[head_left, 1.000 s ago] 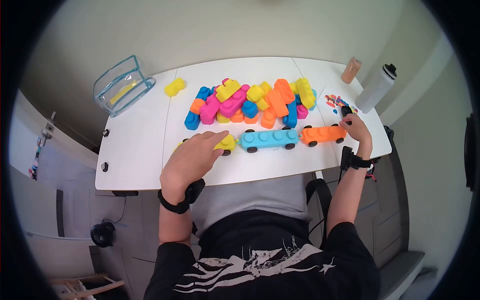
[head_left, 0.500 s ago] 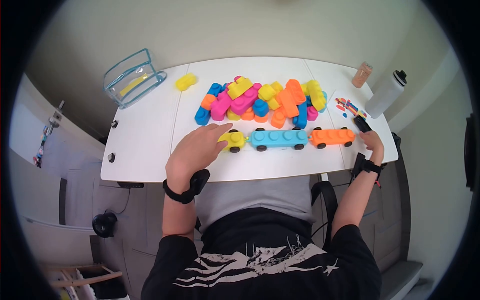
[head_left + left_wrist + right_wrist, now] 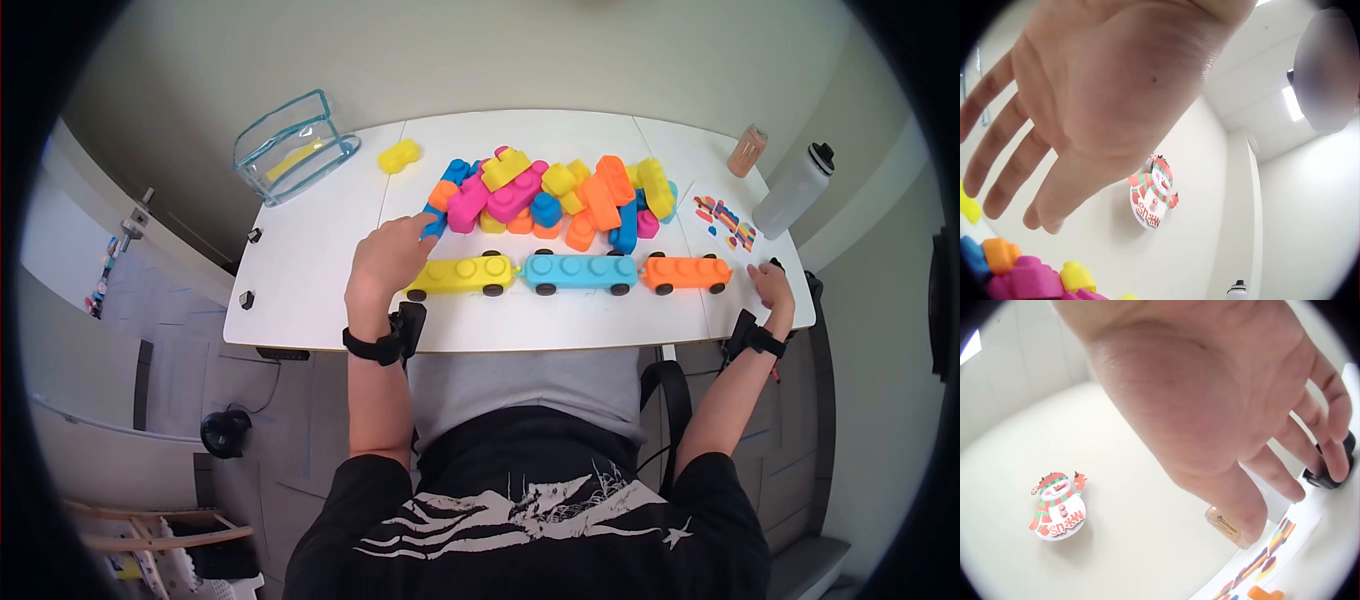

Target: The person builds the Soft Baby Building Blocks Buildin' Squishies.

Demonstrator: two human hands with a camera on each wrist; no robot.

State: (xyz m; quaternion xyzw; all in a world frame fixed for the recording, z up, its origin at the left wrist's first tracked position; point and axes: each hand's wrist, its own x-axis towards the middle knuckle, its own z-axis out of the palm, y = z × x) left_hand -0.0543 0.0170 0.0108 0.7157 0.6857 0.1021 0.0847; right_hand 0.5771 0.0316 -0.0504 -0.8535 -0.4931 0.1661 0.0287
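Observation:
Three toy train cars with studs and black wheels stand in a row: yellow [image 3: 465, 271], light blue [image 3: 580, 270] and orange [image 3: 688, 271]. My left hand [image 3: 390, 262] hovers at the yellow car's left end, overlapping it in the head view. In the left wrist view its fingers [image 3: 1007, 175] are spread and hold nothing. At the table's right edge my right hand [image 3: 771, 286] has its fingertips on a small black object [image 3: 1332, 470]. The thumb stays apart from that object. The hand mostly covers the object in the head view.
A pile of building blocks [image 3: 515, 195] lies behind the cars. A lone yellow block [image 3: 399, 156] and a clear bag [image 3: 295, 150] are at the back left. To the right are a printed sheet [image 3: 712, 232], a can [image 3: 748, 150] and a white bottle [image 3: 797, 192].
My right hand has slid the black object away from the sheet towards the front right edge. My left hand has moved left, uncovering most of the yellow car. The head view has shifted.

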